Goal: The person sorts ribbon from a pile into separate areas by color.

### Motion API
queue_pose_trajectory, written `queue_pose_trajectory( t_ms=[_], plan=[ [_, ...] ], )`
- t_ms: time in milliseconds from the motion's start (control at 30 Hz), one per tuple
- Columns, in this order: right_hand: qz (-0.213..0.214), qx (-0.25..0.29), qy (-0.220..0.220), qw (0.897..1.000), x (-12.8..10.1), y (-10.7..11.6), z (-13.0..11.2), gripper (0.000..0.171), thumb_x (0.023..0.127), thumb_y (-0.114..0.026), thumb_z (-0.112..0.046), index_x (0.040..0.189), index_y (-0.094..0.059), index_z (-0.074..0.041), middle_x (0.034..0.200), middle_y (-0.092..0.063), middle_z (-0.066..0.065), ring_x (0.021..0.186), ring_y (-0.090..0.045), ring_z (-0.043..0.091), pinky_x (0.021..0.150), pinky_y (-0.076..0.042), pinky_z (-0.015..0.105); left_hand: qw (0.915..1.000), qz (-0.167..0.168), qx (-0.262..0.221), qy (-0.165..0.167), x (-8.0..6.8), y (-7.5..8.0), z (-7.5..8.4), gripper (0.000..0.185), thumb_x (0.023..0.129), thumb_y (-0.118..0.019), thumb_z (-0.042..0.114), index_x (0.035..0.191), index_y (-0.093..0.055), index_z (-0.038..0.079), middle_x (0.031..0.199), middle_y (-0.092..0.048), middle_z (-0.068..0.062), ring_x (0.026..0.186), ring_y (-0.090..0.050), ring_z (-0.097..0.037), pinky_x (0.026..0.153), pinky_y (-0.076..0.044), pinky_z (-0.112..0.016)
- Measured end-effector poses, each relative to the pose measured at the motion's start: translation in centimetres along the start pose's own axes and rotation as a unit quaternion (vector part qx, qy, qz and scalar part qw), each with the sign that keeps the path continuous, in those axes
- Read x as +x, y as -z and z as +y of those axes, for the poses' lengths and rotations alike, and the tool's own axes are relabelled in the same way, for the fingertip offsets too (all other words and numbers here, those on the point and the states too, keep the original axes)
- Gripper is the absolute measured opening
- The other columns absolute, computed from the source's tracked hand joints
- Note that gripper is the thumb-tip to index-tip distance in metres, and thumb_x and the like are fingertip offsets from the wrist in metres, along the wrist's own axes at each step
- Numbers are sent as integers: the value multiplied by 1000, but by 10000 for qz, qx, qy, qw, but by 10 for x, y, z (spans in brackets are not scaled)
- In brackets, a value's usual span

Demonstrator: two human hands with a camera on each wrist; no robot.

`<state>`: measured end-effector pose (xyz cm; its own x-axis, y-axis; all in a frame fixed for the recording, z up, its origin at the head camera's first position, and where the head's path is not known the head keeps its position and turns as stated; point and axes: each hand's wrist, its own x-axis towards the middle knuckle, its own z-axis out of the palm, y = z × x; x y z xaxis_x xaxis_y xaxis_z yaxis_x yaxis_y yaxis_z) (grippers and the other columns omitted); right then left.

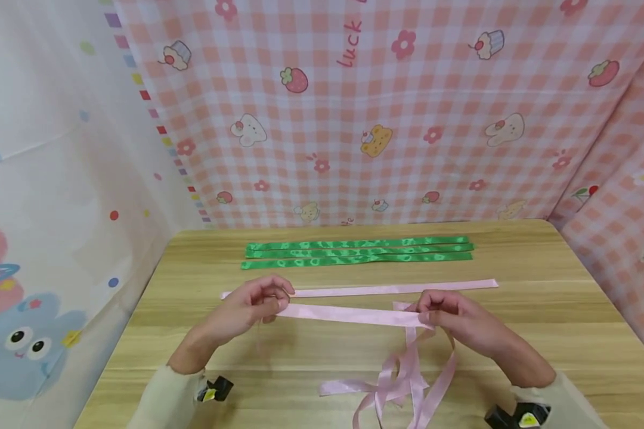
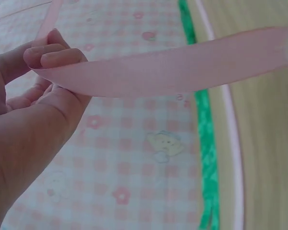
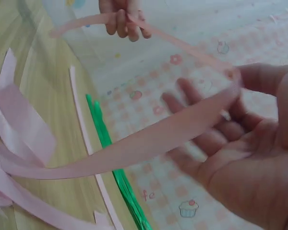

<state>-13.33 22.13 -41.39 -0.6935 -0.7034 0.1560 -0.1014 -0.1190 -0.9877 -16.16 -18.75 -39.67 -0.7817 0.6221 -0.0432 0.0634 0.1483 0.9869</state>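
A pink ribbon (image 1: 349, 314) stretches between both hands above the table. My left hand (image 1: 252, 304) pinches it between thumb and fingers, and a short end hangs below. In the left wrist view the ribbon (image 2: 149, 72) runs off to the right from the left hand (image 2: 43, 91). My right hand (image 1: 461, 316) pinches the other end of the stretch; in the right wrist view the ribbon (image 3: 134, 148) trails from the right hand (image 3: 240, 148) down to a loose pile. That tangled pink ribbon pile (image 1: 402, 381) lies on the table below the right hand.
Just beyond the hands, a straight pink ribbon strip (image 1: 392, 289) lies across the wooden table (image 1: 193, 256). Behind it are several green ribbon strips (image 1: 354, 252), laid side by side. A pink checked cloth (image 1: 333, 101) hangs at the back, and a white printed cloth (image 1: 75, 196) at the left.
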Motion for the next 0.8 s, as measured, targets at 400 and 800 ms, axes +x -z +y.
queue_pose_trajectory(
  t_ms=[400,800],
  plan=[
    [-3,-116,775,9969,-6,6,-40,21,96,-40,19,103,-44,-1,70,-46,17,54,-37,29,42,-37,39,9985,501,52,-218,-23,26,10,19,101,-55,8,120,-55,7,101,-61,0,83,-56,-9,69,-48,-22],
    [305,-1061,572,9922,-35,47,-56,29,95,-40,22,107,-50,-2,78,-56,7,55,-30,24,45,-27,36,9959,742,494,122,-40,50,-2,37,95,-64,7,130,-55,-2,98,-71,-1,87,-68,-11,76,-56,-25]
  ],
)
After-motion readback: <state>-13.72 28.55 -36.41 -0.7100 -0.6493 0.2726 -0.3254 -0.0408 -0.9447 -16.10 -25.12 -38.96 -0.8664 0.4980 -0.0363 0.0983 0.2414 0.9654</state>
